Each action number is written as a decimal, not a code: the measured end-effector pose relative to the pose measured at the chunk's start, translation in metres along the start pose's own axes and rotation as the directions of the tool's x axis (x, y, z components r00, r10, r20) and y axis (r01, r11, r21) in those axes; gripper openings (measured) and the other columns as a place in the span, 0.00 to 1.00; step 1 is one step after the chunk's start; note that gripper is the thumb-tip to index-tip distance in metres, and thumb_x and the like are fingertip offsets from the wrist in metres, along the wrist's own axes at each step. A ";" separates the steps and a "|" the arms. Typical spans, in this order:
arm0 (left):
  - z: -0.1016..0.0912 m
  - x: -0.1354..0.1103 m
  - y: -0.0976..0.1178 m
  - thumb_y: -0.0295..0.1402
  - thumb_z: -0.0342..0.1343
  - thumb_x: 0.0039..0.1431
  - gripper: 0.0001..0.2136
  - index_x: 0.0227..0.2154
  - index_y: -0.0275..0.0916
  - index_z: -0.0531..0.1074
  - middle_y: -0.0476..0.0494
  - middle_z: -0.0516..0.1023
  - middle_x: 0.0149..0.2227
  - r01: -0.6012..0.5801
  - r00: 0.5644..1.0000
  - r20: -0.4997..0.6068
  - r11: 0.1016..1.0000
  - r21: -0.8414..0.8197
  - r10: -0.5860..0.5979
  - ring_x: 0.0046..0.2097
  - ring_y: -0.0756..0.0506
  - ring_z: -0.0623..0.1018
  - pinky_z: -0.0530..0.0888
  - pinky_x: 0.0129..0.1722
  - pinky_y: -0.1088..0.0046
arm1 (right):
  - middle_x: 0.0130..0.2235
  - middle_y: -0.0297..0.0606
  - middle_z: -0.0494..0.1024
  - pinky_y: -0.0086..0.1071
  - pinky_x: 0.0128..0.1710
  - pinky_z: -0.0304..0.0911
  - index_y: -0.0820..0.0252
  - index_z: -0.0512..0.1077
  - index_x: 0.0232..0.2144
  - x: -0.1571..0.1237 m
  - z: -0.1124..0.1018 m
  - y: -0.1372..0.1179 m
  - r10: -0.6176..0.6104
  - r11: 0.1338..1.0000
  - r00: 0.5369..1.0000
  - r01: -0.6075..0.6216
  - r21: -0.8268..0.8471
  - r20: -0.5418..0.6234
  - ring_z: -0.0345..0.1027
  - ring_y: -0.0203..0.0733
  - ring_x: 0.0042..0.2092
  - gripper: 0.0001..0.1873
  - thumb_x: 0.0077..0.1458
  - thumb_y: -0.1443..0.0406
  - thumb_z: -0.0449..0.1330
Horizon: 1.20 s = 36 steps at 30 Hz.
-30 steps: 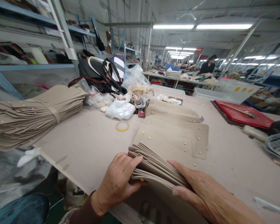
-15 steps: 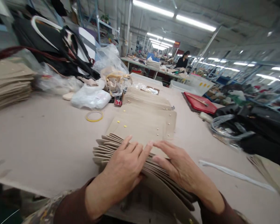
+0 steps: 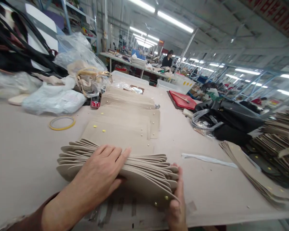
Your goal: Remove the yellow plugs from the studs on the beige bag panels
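Observation:
A stack of beige cut leather panels (image 3: 144, 166) with small gold studs lies at the near edge of the beige worktable (image 3: 26, 154). My left hand (image 3: 100, 173) rests flat on top of the stack, fingers stretched out. My right hand (image 3: 177, 202) is at the stack's right end, its fingers pressed up against the edges and partly hidden under the panels. Beyond the stack, more beige panels (image 3: 125, 125) lie fanned out in a row toward the back.
A yellow tape ring (image 3: 62, 123), white plastic bags (image 3: 53, 99) and black bags (image 3: 12, 48) sit at the left. A red tray (image 3: 181, 100), a black bag (image 3: 233, 118) and further panel stacks (image 3: 276, 144) lie on the right. A white strip (image 3: 208, 159) lies close by. A person works at a far table.
The view has swung to the right. My left hand has stayed on top of the stack, while my right hand has slid off the top to the stack's right end.

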<state>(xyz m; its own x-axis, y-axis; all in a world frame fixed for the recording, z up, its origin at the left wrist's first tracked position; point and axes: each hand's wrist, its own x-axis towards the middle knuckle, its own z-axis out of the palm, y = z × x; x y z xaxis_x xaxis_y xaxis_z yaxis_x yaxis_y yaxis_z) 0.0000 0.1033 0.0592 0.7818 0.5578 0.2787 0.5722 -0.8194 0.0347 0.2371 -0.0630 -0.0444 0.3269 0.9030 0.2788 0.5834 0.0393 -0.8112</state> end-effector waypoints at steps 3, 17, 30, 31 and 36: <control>0.000 -0.003 -0.001 0.27 0.63 0.48 0.31 0.58 0.39 0.64 0.41 0.75 0.45 -0.019 0.999 0.038 1.000 -0.009 0.019 0.46 0.37 0.72 0.65 0.51 0.56 | 0.71 0.45 0.33 0.54 0.65 0.44 0.62 0.28 0.69 0.009 0.015 -0.007 -0.010 0.994 0.991 0.024 0.106 -0.132 0.31 0.56 0.70 0.45 0.61 0.41 0.32; -0.004 0.000 -0.001 0.20 0.59 0.46 0.29 0.55 0.40 0.68 0.43 0.76 0.43 0.014 0.997 0.074 1.000 0.016 -0.015 0.44 0.39 0.73 0.67 0.47 0.59 | 0.70 0.48 0.42 0.55 0.63 0.49 0.56 0.33 0.69 0.005 0.036 0.005 0.018 0.831 1.000 -0.017 0.556 0.004 0.39 0.59 0.69 0.52 0.53 0.33 0.38; 0.002 -0.001 -0.005 0.20 0.61 0.45 0.29 0.53 0.45 0.67 0.45 0.76 0.41 -0.029 0.999 0.044 1.000 -0.009 0.030 0.44 0.41 0.74 0.67 0.47 0.62 | 0.70 0.53 0.38 0.55 0.64 0.47 0.54 0.24 0.67 0.029 0.052 -0.004 0.036 0.940 0.996 -0.007 0.341 -0.081 0.34 0.61 0.69 0.78 0.31 0.37 0.68; 0.003 -0.001 -0.006 0.20 0.61 0.45 0.29 0.52 0.46 0.67 0.45 0.76 0.41 -0.031 0.999 0.040 0.999 -0.010 0.031 0.44 0.41 0.74 0.67 0.47 0.62 | 0.70 0.53 0.39 0.55 0.64 0.47 0.53 0.24 0.67 0.032 0.050 -0.004 0.036 0.945 0.997 -0.013 0.328 -0.066 0.36 0.61 0.69 0.78 0.31 0.39 0.70; 0.009 -0.007 -0.011 0.19 0.57 0.46 0.27 0.49 0.48 0.69 0.48 0.76 0.39 -0.030 0.999 0.011 1.000 0.000 0.030 0.41 0.43 0.74 0.67 0.46 0.65 | 0.54 0.45 0.73 0.52 0.60 0.58 0.54 0.25 0.67 0.048 0.040 -0.027 0.058 0.944 0.996 -0.078 0.321 0.073 0.68 0.55 0.55 0.75 0.35 0.53 0.75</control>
<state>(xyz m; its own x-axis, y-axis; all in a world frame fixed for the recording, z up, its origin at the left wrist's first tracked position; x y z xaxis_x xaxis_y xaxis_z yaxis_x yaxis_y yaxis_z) -0.0097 0.1098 0.0483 0.8013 0.5341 0.2695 0.5483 -0.8359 0.0265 0.2071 -0.0030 -0.0297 0.3050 0.9325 0.1932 0.2868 0.1035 -0.9524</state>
